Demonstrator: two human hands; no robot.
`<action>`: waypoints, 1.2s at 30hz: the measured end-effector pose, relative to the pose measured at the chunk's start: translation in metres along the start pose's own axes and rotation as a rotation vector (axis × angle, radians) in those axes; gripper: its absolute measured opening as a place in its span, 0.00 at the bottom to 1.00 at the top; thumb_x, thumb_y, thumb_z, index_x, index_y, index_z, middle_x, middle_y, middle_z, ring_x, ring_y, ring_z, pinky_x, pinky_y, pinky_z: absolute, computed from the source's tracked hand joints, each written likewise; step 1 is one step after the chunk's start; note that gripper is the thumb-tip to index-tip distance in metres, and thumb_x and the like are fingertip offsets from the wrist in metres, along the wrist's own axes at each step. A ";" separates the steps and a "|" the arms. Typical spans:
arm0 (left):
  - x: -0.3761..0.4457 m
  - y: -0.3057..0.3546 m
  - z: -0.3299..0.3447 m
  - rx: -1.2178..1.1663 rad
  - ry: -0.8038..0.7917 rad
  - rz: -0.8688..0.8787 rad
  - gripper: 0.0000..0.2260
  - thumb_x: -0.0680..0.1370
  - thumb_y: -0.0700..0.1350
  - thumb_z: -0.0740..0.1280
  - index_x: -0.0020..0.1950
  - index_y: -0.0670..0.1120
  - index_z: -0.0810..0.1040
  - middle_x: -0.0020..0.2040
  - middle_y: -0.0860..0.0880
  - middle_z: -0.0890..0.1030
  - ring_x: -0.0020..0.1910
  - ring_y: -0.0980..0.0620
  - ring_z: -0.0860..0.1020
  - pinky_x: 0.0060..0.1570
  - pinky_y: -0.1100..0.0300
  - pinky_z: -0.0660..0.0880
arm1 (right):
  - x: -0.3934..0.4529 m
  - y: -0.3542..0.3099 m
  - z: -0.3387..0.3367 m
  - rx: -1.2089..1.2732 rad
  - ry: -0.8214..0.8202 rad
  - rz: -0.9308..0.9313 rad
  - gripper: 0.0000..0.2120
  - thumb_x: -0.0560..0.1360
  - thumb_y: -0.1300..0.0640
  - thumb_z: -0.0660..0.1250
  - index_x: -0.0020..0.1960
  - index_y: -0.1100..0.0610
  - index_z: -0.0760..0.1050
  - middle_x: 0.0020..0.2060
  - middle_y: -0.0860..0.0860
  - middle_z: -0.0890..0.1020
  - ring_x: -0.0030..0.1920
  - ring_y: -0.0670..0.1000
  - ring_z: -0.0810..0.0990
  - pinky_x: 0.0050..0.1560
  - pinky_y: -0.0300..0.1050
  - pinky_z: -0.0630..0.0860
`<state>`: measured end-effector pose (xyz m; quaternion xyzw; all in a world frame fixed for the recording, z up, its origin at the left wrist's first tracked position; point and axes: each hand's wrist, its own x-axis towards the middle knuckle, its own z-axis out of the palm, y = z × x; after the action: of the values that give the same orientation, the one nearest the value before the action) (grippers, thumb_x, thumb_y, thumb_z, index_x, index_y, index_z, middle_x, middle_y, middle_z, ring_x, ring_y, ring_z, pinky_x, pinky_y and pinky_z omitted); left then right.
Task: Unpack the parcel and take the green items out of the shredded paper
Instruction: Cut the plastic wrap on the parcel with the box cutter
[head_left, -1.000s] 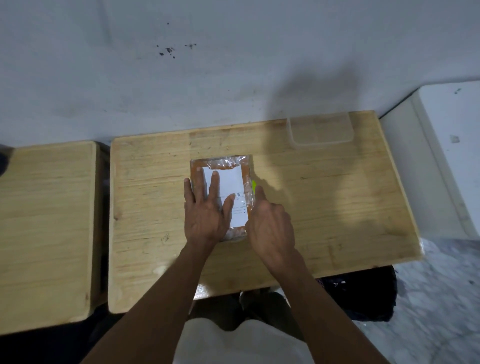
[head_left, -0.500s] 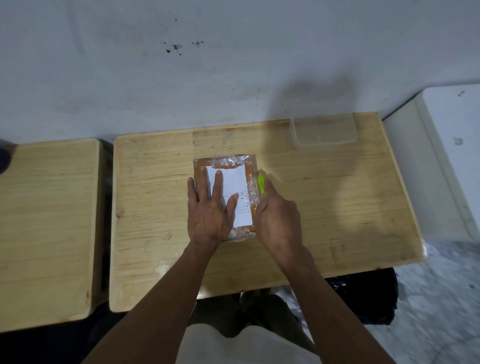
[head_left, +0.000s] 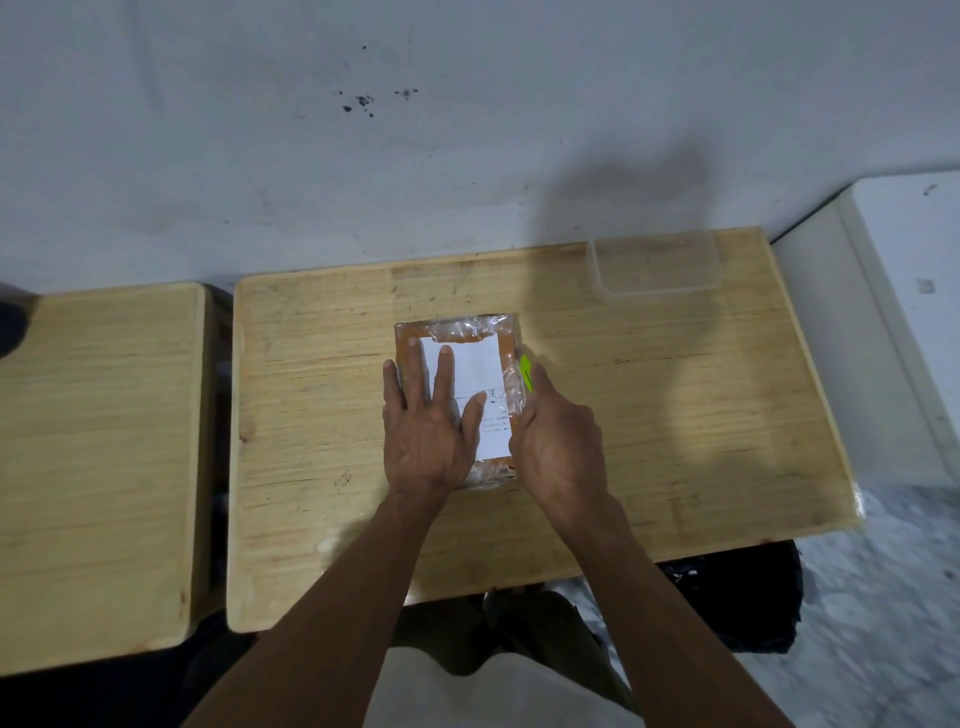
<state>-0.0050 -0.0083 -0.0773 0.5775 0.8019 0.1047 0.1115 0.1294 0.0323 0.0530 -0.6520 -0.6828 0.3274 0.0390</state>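
Note:
A brown parcel (head_left: 462, 332), wrapped in clear plastic and bearing a white label (head_left: 475, 374), lies flat in the middle of the wooden table (head_left: 675, 415). My left hand (head_left: 428, 431) presses on its left half with the fingers spread and straight. My right hand (head_left: 558, 441) sits against the parcel's right edge, curled round a bright green tool (head_left: 525, 371) whose tip pokes out past the fingers and touches that edge. The parcel is closed, so no shredded paper or green items show.
A clear plastic container (head_left: 657, 270) stands at the table's back right corner. A second wooden table (head_left: 98, 441) stands to the left across a narrow gap. A white ledge (head_left: 883, 312) runs along the right, and a black bag (head_left: 737, 603) lies under the table.
My right hand has shifted slightly at the parcel's right edge, and more of the green tool shows. My left hand stays flat on the parcel.

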 end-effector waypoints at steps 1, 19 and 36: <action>0.000 0.000 0.000 -0.007 -0.003 -0.001 0.33 0.84 0.65 0.50 0.84 0.48 0.52 0.84 0.42 0.43 0.83 0.38 0.45 0.80 0.39 0.51 | 0.000 0.000 0.001 -0.008 -0.010 0.002 0.30 0.78 0.61 0.59 0.77 0.48 0.57 0.39 0.57 0.82 0.40 0.58 0.82 0.43 0.48 0.79; 0.001 0.002 -0.002 -0.019 -0.052 -0.036 0.33 0.83 0.66 0.49 0.83 0.48 0.53 0.84 0.42 0.44 0.83 0.38 0.46 0.77 0.36 0.57 | -0.034 0.012 0.008 -0.136 -0.047 -0.009 0.27 0.80 0.58 0.58 0.76 0.50 0.54 0.44 0.58 0.81 0.43 0.60 0.82 0.41 0.48 0.76; 0.000 0.001 0.001 -0.070 -0.061 -0.024 0.33 0.83 0.67 0.47 0.84 0.51 0.50 0.84 0.47 0.38 0.83 0.40 0.43 0.77 0.35 0.56 | -0.056 0.021 0.012 -0.108 -0.020 0.024 0.26 0.81 0.59 0.56 0.77 0.52 0.56 0.45 0.59 0.81 0.45 0.59 0.81 0.40 0.46 0.72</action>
<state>-0.0037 -0.0075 -0.0778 0.5665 0.8009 0.1137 0.1574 0.1497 -0.0255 0.0542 -0.6578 -0.6920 0.2972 -0.0069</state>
